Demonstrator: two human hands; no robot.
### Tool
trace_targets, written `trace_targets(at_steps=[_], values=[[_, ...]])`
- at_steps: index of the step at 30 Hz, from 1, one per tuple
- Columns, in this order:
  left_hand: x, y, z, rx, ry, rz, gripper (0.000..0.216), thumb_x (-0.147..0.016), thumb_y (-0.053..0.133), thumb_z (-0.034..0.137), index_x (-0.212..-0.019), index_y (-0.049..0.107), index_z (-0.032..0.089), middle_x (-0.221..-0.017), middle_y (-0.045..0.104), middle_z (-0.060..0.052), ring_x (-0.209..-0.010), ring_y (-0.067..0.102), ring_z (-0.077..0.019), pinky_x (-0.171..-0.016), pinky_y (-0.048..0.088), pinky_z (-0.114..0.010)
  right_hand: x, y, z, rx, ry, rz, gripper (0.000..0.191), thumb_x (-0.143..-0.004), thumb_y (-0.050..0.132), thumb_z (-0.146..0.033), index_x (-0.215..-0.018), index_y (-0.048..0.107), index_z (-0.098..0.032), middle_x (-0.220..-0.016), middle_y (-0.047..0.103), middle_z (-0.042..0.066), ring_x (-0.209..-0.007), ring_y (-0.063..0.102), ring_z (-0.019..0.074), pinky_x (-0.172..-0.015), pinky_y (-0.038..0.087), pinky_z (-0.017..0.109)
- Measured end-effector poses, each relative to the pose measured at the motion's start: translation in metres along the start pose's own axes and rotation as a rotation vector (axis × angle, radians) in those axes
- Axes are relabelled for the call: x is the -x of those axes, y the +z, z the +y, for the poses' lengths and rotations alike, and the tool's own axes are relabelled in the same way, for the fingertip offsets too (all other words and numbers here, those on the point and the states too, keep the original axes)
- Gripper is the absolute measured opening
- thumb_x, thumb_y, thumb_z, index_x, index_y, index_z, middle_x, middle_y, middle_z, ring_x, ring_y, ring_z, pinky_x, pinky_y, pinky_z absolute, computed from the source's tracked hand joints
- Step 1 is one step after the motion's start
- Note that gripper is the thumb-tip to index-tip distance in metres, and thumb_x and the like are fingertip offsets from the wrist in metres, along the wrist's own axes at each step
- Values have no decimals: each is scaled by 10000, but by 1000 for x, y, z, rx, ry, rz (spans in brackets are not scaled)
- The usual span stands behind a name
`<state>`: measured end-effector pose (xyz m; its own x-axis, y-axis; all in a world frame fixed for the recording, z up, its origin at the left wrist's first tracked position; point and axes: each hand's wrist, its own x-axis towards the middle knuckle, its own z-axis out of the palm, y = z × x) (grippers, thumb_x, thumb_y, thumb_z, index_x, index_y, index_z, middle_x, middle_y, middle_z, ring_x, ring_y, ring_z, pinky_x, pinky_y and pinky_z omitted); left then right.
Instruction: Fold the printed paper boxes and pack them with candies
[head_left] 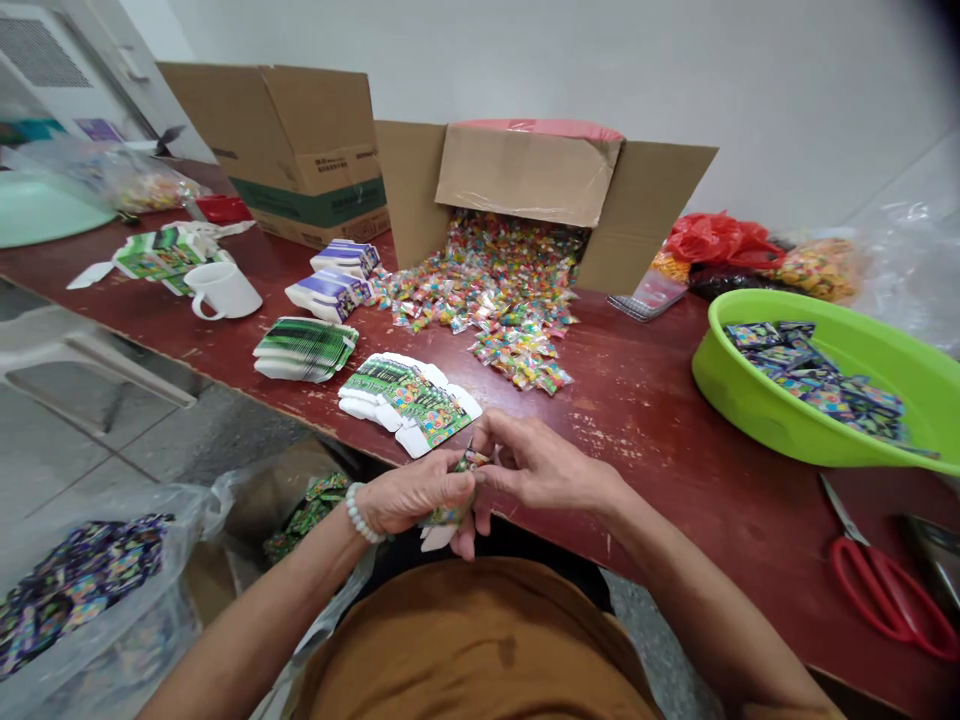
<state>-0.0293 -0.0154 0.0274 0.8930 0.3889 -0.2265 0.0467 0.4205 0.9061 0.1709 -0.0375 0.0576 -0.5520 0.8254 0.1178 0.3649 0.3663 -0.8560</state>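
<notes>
Gripping a small printed card packet (448, 516), both hands (418, 493) meet beside fanned, white-flapped flat cartons (411, 396).

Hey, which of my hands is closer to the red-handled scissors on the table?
Your right. The right hand is well to the left of the scissors in the picture; the left hand is beside it, farther from them.

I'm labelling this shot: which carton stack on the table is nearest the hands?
The spread green and white stack, beyond the left hand; the compact green stack, purple stacks and bundle beside the mug lie farther away.
</notes>
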Motion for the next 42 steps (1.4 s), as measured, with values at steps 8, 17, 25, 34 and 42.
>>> trace_targets(at_steps=[8, 17, 25, 34, 42], values=[[1, 5, -6, -56, 60, 345, 337, -779, 728, 428, -870, 612, 125, -702, 675, -42, -509, 647, -148, -504, 514, -247, -4, 24, 16, -133, 149, 372, 214, -796, 698, -255, -953, 563, -202, -700, 574, -46, -576, 516, 94, -535, 383, 209], [-8, 6, -24, -197, 316, 741, 403, -805, 716, 324, -1149, 550, 195, -1070, 712, -59, -967, 676, -188, -839, 541, -292, -8, 31, 30, -113, 235, 479, 301, -889, 565, -405, -697, 595, -175, -663, 601, -6, -618, 540, 126, -596, 406, 241], [-8, 19, -34, -189, 476, 951, 547, -808, 710, 288, -1294, 466, 229, -1045, 728, -41, -912, 707, -161, -818, 564, -268, -10, 59, 38, -501, 163, 660, 405, -865, 635, -346, -1222, 478, -237, -908, 680, 16, -808, 645, 160, -726, 509, 271], [-5, 7, -27, -207, 372, 842, 202, -869, 654, 357, -990, 636, 197, -865, 708, 0, -777, 641, -125, -706, 512, -207, -8, 39, 42, -504, 223, 528, 218, -834, 663, -392, -779, 682, -182, -763, 664, 4, -727, 582, 142, -723, 460, 271], [-6, 6, -26, -263, 401, 781, 181, -869, 659, 335, -986, 614, 205, -935, 691, -16, -858, 637, -148, -790, 498, -246, -10, 29, 48, -639, 195, 412, 275, -736, 752, -313, -971, 663, -203, -778, 659, -21, -695, 597, 125, -695, 472, 264]])
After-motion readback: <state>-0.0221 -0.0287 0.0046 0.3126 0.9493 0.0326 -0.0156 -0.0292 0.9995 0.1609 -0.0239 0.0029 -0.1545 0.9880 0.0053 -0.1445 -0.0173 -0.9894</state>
